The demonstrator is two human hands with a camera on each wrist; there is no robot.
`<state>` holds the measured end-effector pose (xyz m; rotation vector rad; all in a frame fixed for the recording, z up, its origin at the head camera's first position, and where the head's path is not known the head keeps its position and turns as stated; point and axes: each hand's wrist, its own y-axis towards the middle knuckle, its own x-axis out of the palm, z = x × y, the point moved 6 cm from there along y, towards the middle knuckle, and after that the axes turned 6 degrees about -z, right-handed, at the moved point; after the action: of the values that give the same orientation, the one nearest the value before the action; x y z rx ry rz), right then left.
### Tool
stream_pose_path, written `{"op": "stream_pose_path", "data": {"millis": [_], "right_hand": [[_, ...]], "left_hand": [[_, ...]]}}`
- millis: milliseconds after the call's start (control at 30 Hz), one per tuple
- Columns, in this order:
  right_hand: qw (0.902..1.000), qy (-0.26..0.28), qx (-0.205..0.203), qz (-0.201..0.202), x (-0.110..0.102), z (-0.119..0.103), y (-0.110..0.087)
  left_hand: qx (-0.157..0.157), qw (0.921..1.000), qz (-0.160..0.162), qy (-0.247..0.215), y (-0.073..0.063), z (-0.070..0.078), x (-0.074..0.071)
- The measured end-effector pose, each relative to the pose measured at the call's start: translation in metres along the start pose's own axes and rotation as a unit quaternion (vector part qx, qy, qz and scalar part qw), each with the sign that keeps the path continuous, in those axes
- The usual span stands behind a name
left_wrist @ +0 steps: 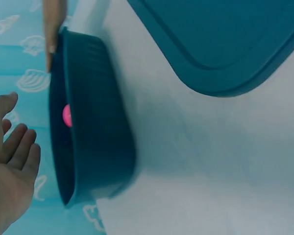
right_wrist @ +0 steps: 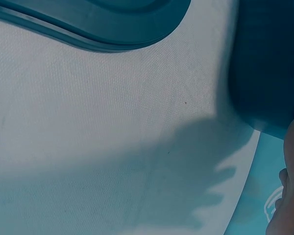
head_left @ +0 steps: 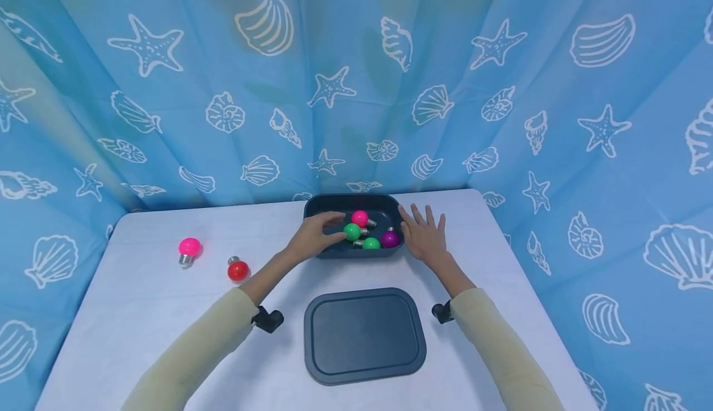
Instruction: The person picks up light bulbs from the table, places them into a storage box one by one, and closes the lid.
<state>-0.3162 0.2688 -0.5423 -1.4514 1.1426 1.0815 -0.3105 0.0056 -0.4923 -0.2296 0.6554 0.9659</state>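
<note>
A dark rectangular box [head_left: 356, 254] stands at the table's back edge, with a pink light bulb [head_left: 359, 218], a green bulb [head_left: 352, 231], a second green bulb [head_left: 371, 244] and a purple bulb [head_left: 390, 239] inside. Over the box's left end is my left hand [head_left: 313, 236], its thumb close to the first green bulb. The left wrist view shows that hand [left_wrist: 12, 171] with thumb and fingers apart and nothing between them. My right hand [head_left: 424, 235], fingers spread, touches the box's right rim.
The dark flat lid [head_left: 364, 337] lies on the white table [head_left: 139, 337] in front of the box. To the left are a loose pink bulb [head_left: 190, 248] and a red bulb [head_left: 238, 270]. A blue shell-patterned curtain [head_left: 356, 132] hangs behind the table.
</note>
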Motion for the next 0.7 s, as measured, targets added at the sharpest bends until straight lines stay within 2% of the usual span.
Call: {"op": "stream_pose_path", "data": {"millis": [167,300,467,700], "right_hand": [[1.0000,-0.002,0.001,0.000,0.001,0.000,0.000],[1.0000,-0.005,0.001,0.002,0.001,0.000,0.000],[1.0000,-0.002,-0.001,0.005,0.001,0.000,0.001],[0.9999,-0.013,0.002,0.007,0.001,-0.001,0.002]], "left_hand": [[0.001,0.9992,0.038,-0.011,-0.026,0.003,-0.024],[-0.013,0.9972,0.073,-0.010,-0.052,-0.003,-0.042],[-0.049,0.9927,0.110,-0.006,-0.088,-0.020,-0.060],[-0.107,0.9812,0.158,0.030,-0.135,-0.051,-0.078]]}}
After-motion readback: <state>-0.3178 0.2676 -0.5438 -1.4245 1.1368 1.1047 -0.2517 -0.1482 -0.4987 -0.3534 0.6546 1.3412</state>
